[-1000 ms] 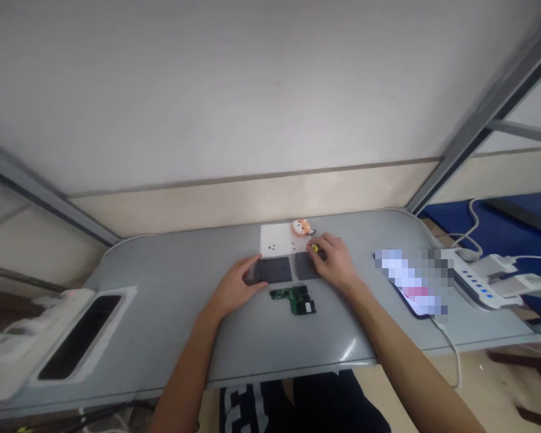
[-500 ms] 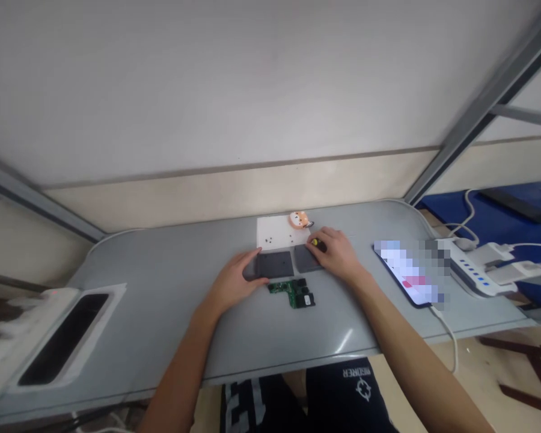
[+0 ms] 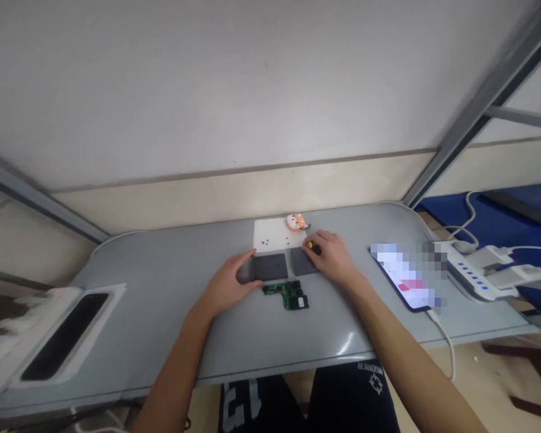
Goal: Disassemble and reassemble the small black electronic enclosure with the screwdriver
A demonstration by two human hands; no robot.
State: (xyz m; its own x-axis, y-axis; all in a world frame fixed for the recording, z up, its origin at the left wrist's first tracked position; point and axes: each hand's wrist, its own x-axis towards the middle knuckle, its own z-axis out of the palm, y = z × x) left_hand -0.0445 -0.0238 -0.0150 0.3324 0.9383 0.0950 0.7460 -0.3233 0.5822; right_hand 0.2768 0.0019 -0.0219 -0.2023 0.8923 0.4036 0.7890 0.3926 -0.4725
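My left hand [image 3: 228, 285] reaches around the left end of a dark flat rectangular casing piece [image 3: 270, 267], thumb at its near edge and fingertips at its far edge. Beside it on the right lies a second dark casing piece [image 3: 301, 262], partly covered by my right hand [image 3: 332, 255]. That hand is closed around a small screwdriver [image 3: 314, 246] with a yellow and black handle; a thin shaft shows past the knuckles. Just in front of both pieces rests a green circuit board [image 3: 288, 294] with black parts. Small dark screws [image 3: 264, 242] are scattered on a white sheet [image 3: 275, 230] behind them.
An orange and white animal-faced case [image 3: 295, 222] sits on the sheet's far corner. To the right are a lit phone [image 3: 401, 279] on a cable and a power strip [image 3: 473, 273] with plugs. A dark phone [image 3: 65, 337] lies at the left. The wall [image 3: 234, 195] stands behind.
The camera view has shifted slightly, so the desk items appear a little further left. Both hands keep nearly the same places at the casing pieces.
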